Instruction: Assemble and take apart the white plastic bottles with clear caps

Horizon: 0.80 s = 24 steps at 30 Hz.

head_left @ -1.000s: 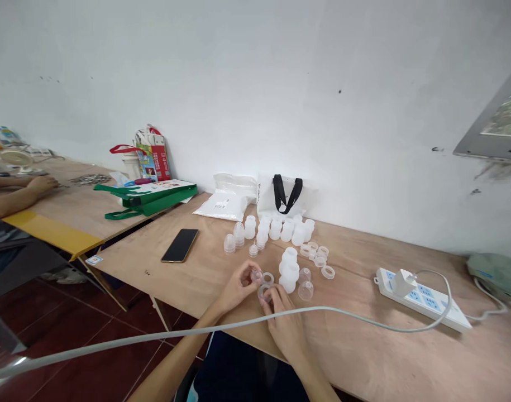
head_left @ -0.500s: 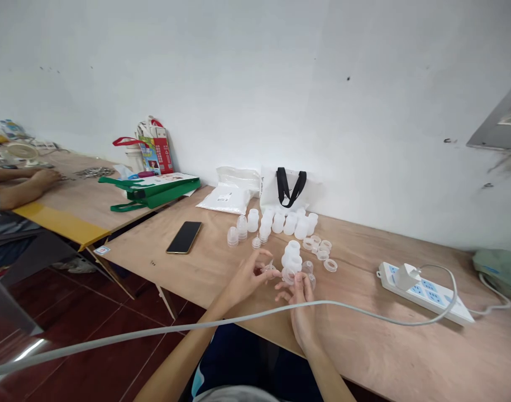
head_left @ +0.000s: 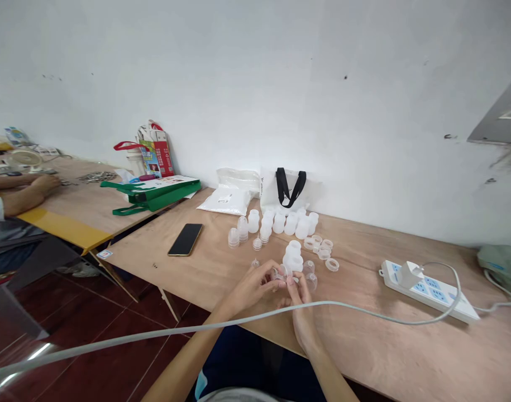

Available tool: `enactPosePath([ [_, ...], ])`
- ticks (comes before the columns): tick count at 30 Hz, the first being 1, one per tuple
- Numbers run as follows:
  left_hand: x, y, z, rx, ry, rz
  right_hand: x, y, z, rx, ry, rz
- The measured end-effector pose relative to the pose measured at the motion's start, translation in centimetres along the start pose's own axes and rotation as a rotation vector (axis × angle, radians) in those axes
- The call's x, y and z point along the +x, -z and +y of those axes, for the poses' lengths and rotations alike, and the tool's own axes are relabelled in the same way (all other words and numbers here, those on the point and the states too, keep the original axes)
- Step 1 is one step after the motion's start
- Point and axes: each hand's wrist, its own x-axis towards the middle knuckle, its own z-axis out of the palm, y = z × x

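Observation:
Close together near the table's front edge, both hands meet over a small clear ring-shaped part (head_left: 283,273). My left hand (head_left: 257,285) has its fingers closed on the part from the left. My right hand (head_left: 300,293) pinches its right side between thumb and fingers. Just behind them stand frosted white bottles (head_left: 293,257). Clear domed caps (head_left: 309,268) are right of the bottles, and a small clear nipple-like piece (head_left: 255,263) lies behind my left hand. Several clear rings (head_left: 332,264) rest farther right. A row of white bottles (head_left: 291,223) stands at the back, with clear domes (head_left: 234,238) at its left.
A phone (head_left: 185,239) lies at left, and a power strip (head_left: 429,291) at right. A grey cable (head_left: 247,319) crosses in front of my forearms. White packages (head_left: 228,195) and a black-handled bag (head_left: 267,187) are by the wall. Another person's hands (head_left: 39,187) rest on the left table.
My left hand has moved right, from beside the small clear pieces to the ring in my right hand. A small clear piece now shows behind my left hand.

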Motion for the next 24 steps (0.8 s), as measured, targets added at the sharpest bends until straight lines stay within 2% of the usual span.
enactPosePath([
  [4,-0.6,1.1,1.0,-0.005,-0.006,-0.141,0.1,0.1,0.1,0.055,-0.009,-0.030],
  [8,-0.8,1.5,1.2,-0.038,0.002,-0.197,0.3,-0.1,0.6,0.117,-0.029,-0.023],
  [16,-0.5,1.5,1.1,-0.070,0.004,-0.128,0.0,-0.3,0.2,0.000,0.041,-0.077],
  [21,-0.6,1.5,1.6,-0.020,0.017,-0.124,-0.3,-0.2,0.4,-0.072,0.025,-0.110],
  [24,-0.7,1.5,1.5,0.028,0.033,-0.051,-0.3,-0.1,0.7,-0.099,0.044,-0.094],
])
